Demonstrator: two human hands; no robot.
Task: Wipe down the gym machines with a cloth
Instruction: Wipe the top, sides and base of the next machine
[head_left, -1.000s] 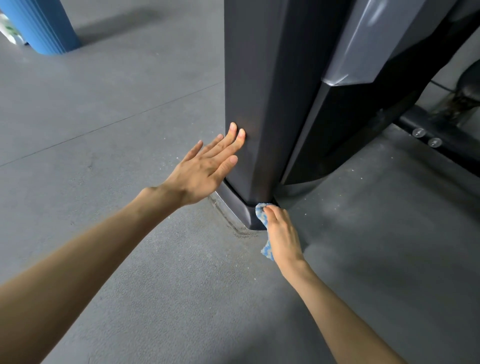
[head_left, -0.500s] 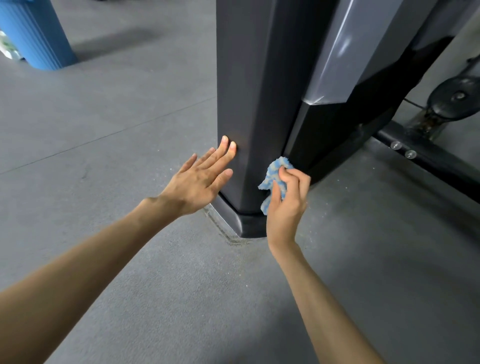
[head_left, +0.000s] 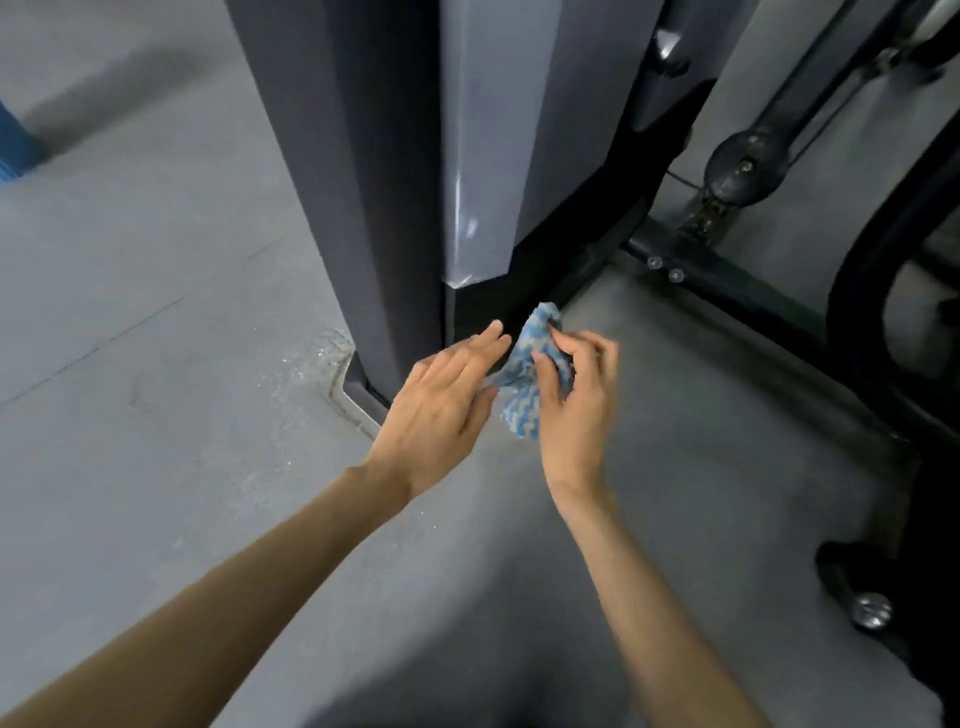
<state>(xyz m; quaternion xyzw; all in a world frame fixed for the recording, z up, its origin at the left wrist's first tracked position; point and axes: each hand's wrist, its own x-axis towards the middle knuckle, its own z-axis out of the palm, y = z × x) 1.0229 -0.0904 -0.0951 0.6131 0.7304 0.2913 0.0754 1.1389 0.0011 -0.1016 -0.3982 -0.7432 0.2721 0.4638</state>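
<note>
A tall dark grey gym machine column (head_left: 353, 171) rises from the floor at the upper middle, with a lighter grey panel (head_left: 488, 156) on its right face. My right hand (head_left: 576, 400) grips a crumpled blue and yellow cloth (head_left: 530, 374) just in front of the column's lower right corner. My left hand (head_left: 447, 405) is beside it with straight fingers, and its thumb side touches the cloth's left edge. Whether the left hand pinches the cloth is hidden.
A black frame bar with two bolts (head_left: 727, 286) runs along the floor to the right. A black pulley wheel (head_left: 748, 166) and cables stand behind it. A blue bin (head_left: 15, 150) sits at the far left. A black foot with a chrome cap (head_left: 867, 608) is at the lower right.
My left hand left the column's left face and came over to the cloth. My right hand lifted the cloth off the column's base, and my view shifted to the right.
</note>
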